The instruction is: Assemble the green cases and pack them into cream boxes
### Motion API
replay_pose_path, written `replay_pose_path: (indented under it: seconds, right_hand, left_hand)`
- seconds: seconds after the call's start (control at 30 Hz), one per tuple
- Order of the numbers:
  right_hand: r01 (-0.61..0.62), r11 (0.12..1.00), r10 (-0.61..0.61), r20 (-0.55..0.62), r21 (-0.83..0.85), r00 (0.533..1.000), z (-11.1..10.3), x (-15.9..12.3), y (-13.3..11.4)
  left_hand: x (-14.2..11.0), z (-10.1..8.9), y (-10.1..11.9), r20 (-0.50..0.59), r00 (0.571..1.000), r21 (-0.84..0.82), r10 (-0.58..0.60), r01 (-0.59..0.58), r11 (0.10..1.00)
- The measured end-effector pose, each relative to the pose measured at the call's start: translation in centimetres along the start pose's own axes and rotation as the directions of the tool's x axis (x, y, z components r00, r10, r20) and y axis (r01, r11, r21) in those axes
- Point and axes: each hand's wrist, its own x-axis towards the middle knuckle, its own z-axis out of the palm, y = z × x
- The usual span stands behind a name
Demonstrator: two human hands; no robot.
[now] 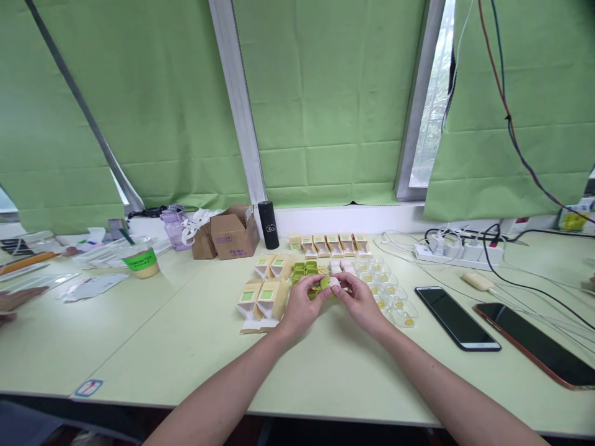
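Here we are, hands as the centre of the dial, twelve towards the green blinds (325, 99). Pinched in the fingertips of the left hand (302, 302) is a small green piece (325, 283), smooth and rounded; the right hand (361, 298) grips a small white piece (333, 282), pale and round-edged. The two pieces sit right up against each other, just above the pale green surface; whether they are joined, I cannot tell, as the fingers cover much of both.

Look around them: small green square containers (305, 266) at eleven o'clock, small white blocks (346, 266) at one, and clear plastic cups with yellow spots (393, 290) clustered at three. At nine stand open cream cardboard boxes with green squares (259, 296), near the left hand, and a row of little cream cardboard boxes (334, 244) lines up at twelve.

Now the room: it's tight from nine round to three, with pieces close by. Towards six and eight, bare surface (186, 365) runs broadly to its straight near edge, the forearms crossing it from seven and five. Out at four, a dark-screened phone with a pale frame (458, 319) and an orange-edged black phone (539, 344) hem in that side.
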Motion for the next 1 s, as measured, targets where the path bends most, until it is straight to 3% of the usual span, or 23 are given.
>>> replay_pose_path:
  seconds: [0.2, 0.37, 0.6, 0.8, 1.0]
  right_hand:
    - [-0.112, 0.933, 0.163, -0.126, 0.341, 0.979, -1.6, 1.0, 0.0]
    - [-0.126, 0.846, 0.199, -0.086, 0.518, 0.976, -2.6, 1.3, -0.4]
    - [-0.173, 0.783, 0.247, -0.044, 0.598, 0.968, -2.1, 0.9, -1.1]
    - [-0.175, 0.802, 0.234, -0.03, 0.571, 0.972, -2.2, 0.9, -1.8]
    - [-0.112, 0.843, 0.185, -0.088, 0.526, 0.979, -2.4, 0.9, -2.0]
  left_hand:
    - [0.3, -0.5, -0.8, -0.074, 0.996, -0.068, -0.043, 0.038, 0.997]
    - [0.5, -0.6, -1.2, -0.068, 0.996, -0.215, -0.064, 0.048, 0.975]
    - [0.4, -0.5, -1.1, -0.078, 0.995, -0.266, -0.059, 0.036, 0.963]
    - [0.3, -0.6, -0.7, -0.047, 0.998, -0.334, -0.05, 0.032, 0.942]
    - [0.2, -0.7, -0.3, -0.029, 0.998, -0.368, -0.052, 0.038, 0.929]
